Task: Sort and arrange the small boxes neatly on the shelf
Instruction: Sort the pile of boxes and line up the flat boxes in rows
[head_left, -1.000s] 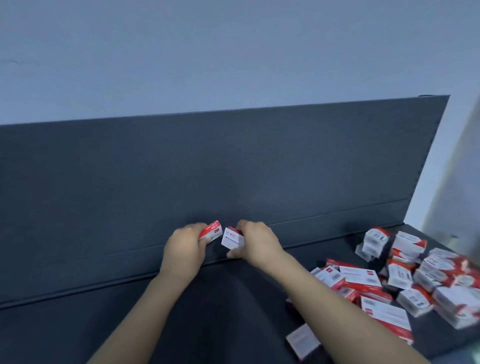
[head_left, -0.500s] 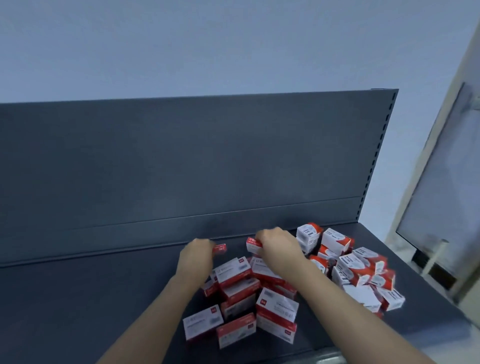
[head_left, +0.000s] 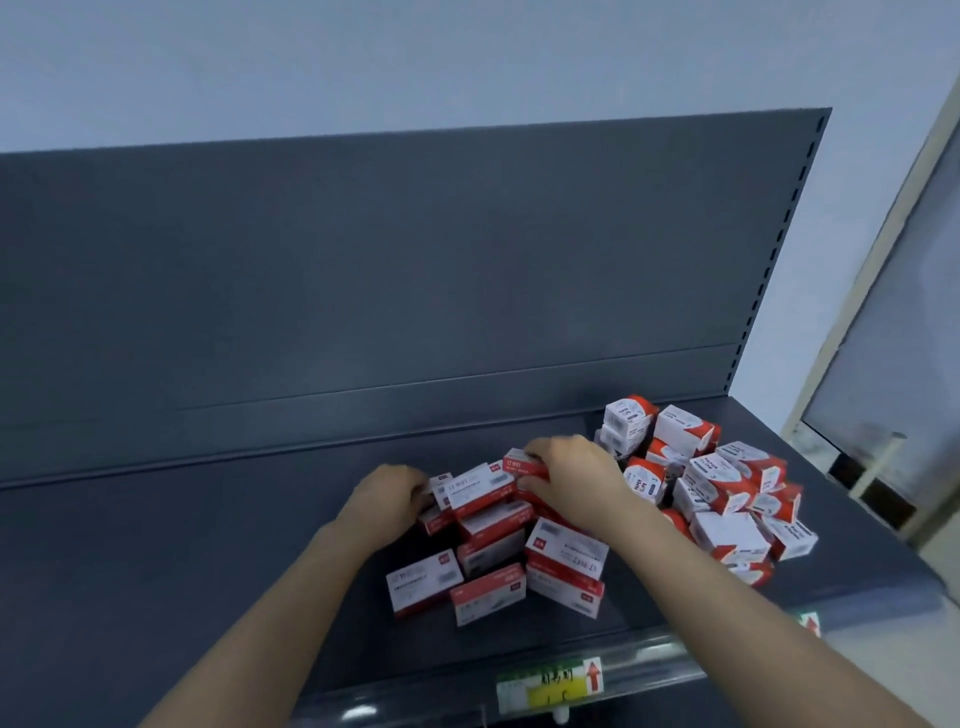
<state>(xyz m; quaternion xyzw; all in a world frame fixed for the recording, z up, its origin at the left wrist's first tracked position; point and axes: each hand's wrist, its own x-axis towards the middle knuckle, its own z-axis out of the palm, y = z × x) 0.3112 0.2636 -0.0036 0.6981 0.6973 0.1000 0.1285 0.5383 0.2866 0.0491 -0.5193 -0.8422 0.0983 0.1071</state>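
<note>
A loose heap of several flat red-and-white boxes (head_left: 488, 545) lies on the dark grey shelf (head_left: 156, 571), right of its middle. A second heap of chunkier red-and-white boxes (head_left: 722, 483) sits further right, near the shelf's end. My left hand (head_left: 389, 493) has its fingers curled on a small box (head_left: 441, 486) at the left edge of the flat heap. My right hand (head_left: 571, 478) grips a small red-and-white box (head_left: 522, 465) at the top of the same heap. Both forearms reach in from below.
The shelf's tall dark back panel (head_left: 363, 286) rises right behind the boxes. A clear price rail with a yellow-green label (head_left: 550, 686) runs along the front edge. A pale door frame (head_left: 883, 312) stands to the right. The shelf's left half is bare.
Both hands, each holding a small box, have come away from the back ledge down to the flat heap. The view has swung right, bringing both heaps fully into sight.
</note>
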